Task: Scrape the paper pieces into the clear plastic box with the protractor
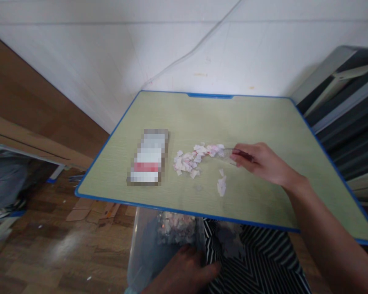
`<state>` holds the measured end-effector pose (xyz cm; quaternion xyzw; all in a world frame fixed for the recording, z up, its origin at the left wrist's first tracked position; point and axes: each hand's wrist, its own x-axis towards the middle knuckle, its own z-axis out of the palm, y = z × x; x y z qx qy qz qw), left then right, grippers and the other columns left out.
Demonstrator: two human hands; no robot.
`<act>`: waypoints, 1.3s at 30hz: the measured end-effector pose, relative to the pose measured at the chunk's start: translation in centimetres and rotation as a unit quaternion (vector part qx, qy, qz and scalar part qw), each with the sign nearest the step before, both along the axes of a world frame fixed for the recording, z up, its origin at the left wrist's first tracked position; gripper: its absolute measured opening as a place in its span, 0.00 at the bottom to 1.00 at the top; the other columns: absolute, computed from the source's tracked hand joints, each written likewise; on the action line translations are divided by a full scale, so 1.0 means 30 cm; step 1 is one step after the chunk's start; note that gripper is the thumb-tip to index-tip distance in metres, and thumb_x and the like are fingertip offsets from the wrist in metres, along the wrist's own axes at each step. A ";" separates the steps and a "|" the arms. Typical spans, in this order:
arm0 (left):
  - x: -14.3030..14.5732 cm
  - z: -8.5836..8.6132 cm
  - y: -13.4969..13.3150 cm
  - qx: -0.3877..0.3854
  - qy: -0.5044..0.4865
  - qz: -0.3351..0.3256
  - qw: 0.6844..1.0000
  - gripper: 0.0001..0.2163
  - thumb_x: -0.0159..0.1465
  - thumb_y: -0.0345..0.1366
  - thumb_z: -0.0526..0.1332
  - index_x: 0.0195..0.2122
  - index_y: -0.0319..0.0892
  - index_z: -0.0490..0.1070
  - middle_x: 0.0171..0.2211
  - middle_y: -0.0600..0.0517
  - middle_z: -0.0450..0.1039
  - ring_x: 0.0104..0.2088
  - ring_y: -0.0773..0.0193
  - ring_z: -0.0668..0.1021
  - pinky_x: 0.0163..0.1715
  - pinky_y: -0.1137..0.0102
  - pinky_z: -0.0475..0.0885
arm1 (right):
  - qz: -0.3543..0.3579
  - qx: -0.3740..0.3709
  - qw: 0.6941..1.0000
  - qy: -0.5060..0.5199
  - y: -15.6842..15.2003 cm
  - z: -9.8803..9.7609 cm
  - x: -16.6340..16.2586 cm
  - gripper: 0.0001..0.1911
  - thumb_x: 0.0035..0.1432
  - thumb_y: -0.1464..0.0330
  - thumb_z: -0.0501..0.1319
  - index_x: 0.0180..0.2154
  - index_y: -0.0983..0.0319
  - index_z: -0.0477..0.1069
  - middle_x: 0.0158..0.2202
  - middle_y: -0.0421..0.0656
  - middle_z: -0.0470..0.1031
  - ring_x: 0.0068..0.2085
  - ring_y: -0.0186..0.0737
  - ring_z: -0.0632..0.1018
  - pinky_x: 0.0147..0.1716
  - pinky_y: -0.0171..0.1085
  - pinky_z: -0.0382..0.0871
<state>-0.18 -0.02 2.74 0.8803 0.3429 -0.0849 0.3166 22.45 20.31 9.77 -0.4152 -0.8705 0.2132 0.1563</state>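
My right hand [259,161] is closed on a thin, see-through piece [228,156] with a dark red part along the fingers; its exact kind is unclear. The clear part touches the right end of a loose heap of small white and pinkish paper scraps [187,161] on the table. A smaller cluster of scraps [221,185] lies nearer the front edge. Below the table edge, my left hand [187,269] is low over a translucent plastic bin [135,245], thumb apart from the fingers, nothing visible in it. More scraps [178,228] fill part of the bin.
The pale green tabletop [251,118] has a blue rim and stands against a white wall [184,53]. A phone-like flat object [149,157], blurred out, lies left of the scraps. Dark folded furniture [349,98] leans at right. Cardboard pieces [81,209] lie on the wooden floor.
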 end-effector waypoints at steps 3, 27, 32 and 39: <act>0.001 0.000 0.005 -0.009 -0.003 0.000 1.000 0.16 0.66 0.32 0.63 0.54 0.48 0.64 0.41 0.47 0.73 0.41 0.53 0.76 0.39 0.64 0.71 | -0.026 0.010 0.999 -0.033 0.004 -0.003 -0.002 0.14 0.61 0.63 0.52 0.24 0.60 0.61 0.17 0.37 0.60 0.18 0.31 0.61 0.21 0.35 0.49; 0.003 0.020 0.007 -0.018 -0.010 0.017 1.000 0.18 0.66 0.29 0.63 0.56 0.48 0.63 0.43 0.46 0.72 0.44 0.52 0.74 0.42 0.63 0.70 | 0.010 -0.030 0.999 -0.017 0.012 0.024 0.045 0.17 0.60 0.62 0.51 0.21 0.59 0.58 0.16 0.36 0.58 0.18 0.31 0.61 0.21 0.34 0.50; 0.002 0.014 0.012 -0.018 0.000 0.005 1.000 0.16 0.66 0.31 0.63 0.54 0.47 0.65 0.43 0.46 0.72 0.43 0.51 0.75 0.40 0.63 0.71 | -0.030 -0.015 0.998 -0.048 0.022 0.025 0.050 0.17 0.59 0.62 0.52 0.20 0.59 0.57 0.15 0.36 0.57 0.18 0.32 0.60 0.21 0.35 0.49; 0.002 0.013 0.012 -0.012 0.004 -0.001 1.000 0.19 0.64 0.30 0.64 0.54 0.48 0.64 0.42 0.47 0.72 0.43 0.52 0.76 0.40 0.63 0.71 | -0.032 0.000 0.999 -0.035 0.022 0.013 0.056 0.16 0.60 0.62 0.51 0.22 0.59 0.59 0.16 0.37 0.59 0.19 0.32 0.61 0.22 0.35 0.49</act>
